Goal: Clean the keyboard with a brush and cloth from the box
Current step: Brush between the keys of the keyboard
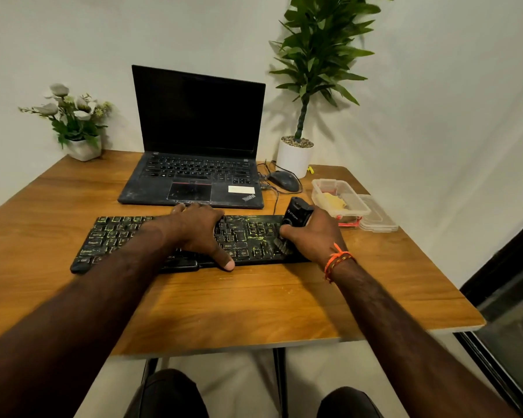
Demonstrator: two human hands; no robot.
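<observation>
A black keyboard smeared with yellow-green marks lies across the wooden table. My left hand rests flat on its middle, fingers over the far edge and thumb at the near edge. My right hand grips a black brush by its body, with the bristles down on the keys at the keyboard's right end. A clear plastic box stands just right of the keyboard, and a yellow cloth lies inside it.
An open black laptop stands behind the keyboard. A wired mouse and a potted plant are at the back right, a flower pot at the back left. The box's lid lies beside the box, near the table's right edge.
</observation>
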